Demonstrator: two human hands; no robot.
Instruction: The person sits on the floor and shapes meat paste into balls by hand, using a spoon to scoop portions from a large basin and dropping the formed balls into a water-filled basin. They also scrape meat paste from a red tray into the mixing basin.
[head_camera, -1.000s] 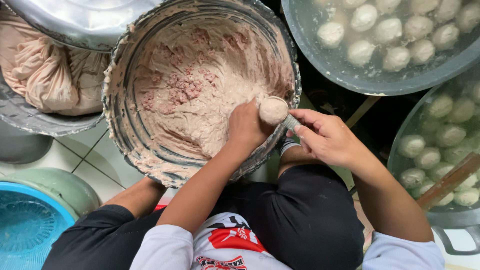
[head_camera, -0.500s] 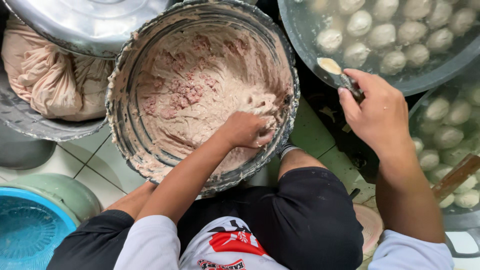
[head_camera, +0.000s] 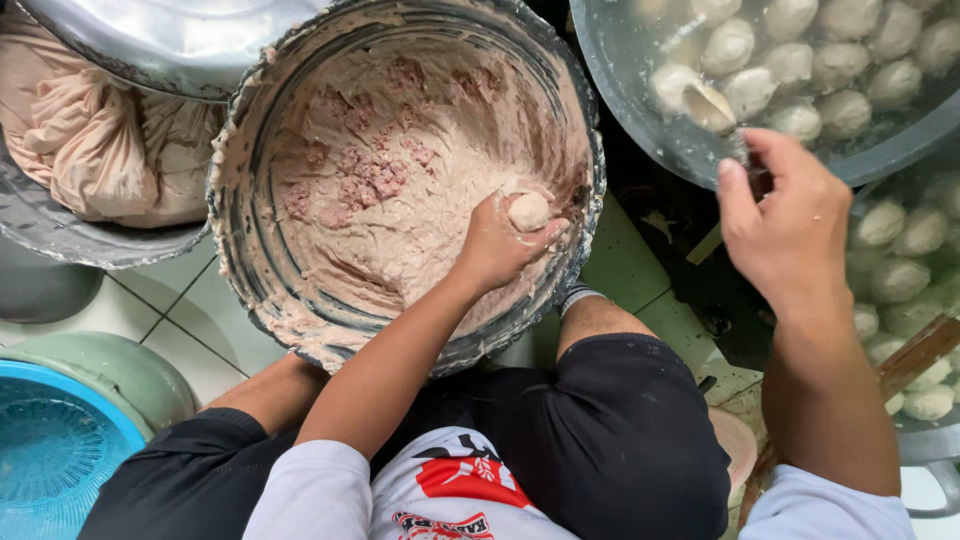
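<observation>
My left hand (head_camera: 498, 243) rests in a large metal basin (head_camera: 240, 270) full of pinkish meat paste (head_camera: 380, 190). It squeezes the paste, and a round ball (head_camera: 528, 210) bulges out between thumb and forefinger. My right hand (head_camera: 785, 225) grips a spoon (head_camera: 712, 108) whose bowl dips into the water of a metal pot (head_camera: 640, 110). Several pale meatballs (head_camera: 790, 60) float in that pot, right around the spoon.
A second pot (head_camera: 915, 440) with several meatballs (head_camera: 895, 280) stands at the right, with a wooden handle (head_camera: 915, 355) across it. A cloth bundle (head_camera: 90, 140) lies in a bowl at top left under a metal lid (head_camera: 170, 40). A blue basket (head_camera: 50, 455) stands at bottom left.
My right hand carried the spoon from the basin's rim to the pot and lowered it into the water. My left hand scooped paste and squeezed out a new ball.
</observation>
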